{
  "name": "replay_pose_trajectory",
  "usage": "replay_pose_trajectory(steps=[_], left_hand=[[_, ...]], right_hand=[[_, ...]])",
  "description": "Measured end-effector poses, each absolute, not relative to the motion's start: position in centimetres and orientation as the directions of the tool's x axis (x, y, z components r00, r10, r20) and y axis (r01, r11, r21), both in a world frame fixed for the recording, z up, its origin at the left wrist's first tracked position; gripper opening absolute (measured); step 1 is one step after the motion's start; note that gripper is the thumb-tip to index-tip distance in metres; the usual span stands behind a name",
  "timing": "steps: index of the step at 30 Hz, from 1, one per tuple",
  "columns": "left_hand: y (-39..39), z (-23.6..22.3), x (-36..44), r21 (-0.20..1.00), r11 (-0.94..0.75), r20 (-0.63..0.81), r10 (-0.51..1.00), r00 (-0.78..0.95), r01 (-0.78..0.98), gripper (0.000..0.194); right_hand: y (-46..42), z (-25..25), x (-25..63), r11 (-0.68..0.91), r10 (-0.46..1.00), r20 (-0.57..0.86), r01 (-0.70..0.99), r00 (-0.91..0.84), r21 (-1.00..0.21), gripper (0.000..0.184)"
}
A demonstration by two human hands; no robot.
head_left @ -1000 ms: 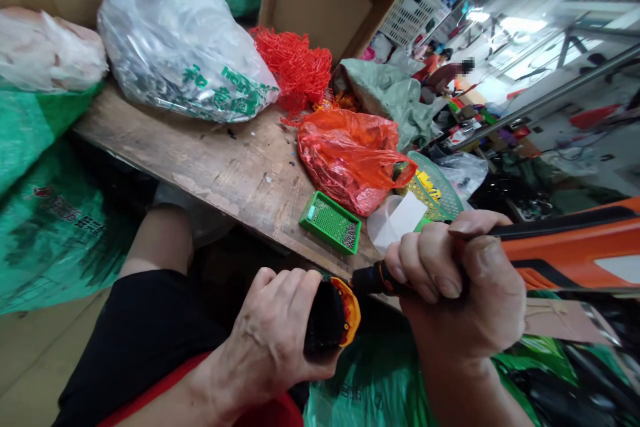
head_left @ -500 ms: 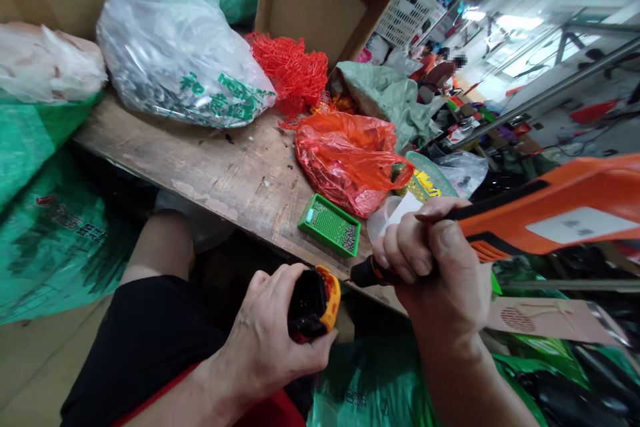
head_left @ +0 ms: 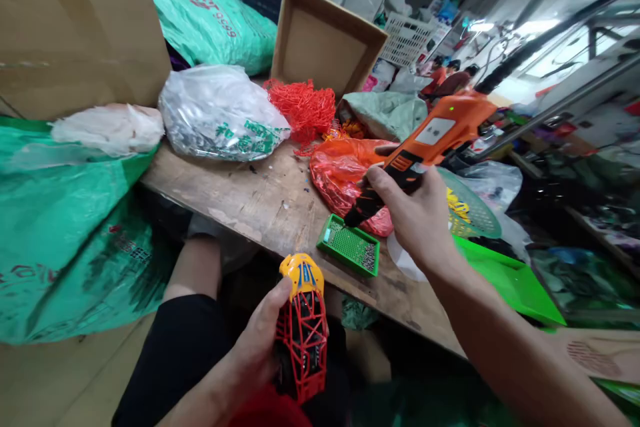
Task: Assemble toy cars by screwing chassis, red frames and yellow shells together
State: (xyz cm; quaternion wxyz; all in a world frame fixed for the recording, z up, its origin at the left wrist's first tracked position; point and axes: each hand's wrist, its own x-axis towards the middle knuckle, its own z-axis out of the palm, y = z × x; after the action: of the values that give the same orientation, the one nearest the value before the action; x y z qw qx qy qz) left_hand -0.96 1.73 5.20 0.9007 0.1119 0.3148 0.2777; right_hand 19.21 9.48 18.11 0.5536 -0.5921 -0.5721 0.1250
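Observation:
My left hand is closed around a toy car with a yellow hood and a red tube frame, held low in front of the table edge. The hood end points away from me. My right hand grips an orange and black electric screwdriver, tilted with its tip down. That tip is over the green screw tray, at its far left part; whether it touches a screw is too small to tell. Small dark screws lie heaped in the tray's right end.
On the wooden table are a red plastic bag, red netting and a clear bag of parts. A green bin stands at right, near a basket with yellow pieces. Green sacks stand left. Other people sit far back.
The screwdriver has moved from beside the car to above the screw tray, swinging more upright. My left hand has turned the car, so its yellow hood and red frame now show.

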Motion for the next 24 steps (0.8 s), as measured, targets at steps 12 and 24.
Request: replay_pose_trajectory(steps=[12, 24], left_hand=[[3.3, 4.6, -2.0, 0.092, 0.829, -0.321, 0.548, 0.772, -0.551, 0.061], [3.9, 4.0, -2.2, 0.049, 0.823, -0.307, 0.551, 0.776, -0.565, 0.059]], right_hand=[[12.3, 16.0, 19.5, 0.373, 0.797, 0.556, 0.534, 0.234, -0.759, 0.030], [10.8, 14.6, 19.6, 0.348, 0.844, 0.480, 0.439, 0.238, -0.829, 0.046]])
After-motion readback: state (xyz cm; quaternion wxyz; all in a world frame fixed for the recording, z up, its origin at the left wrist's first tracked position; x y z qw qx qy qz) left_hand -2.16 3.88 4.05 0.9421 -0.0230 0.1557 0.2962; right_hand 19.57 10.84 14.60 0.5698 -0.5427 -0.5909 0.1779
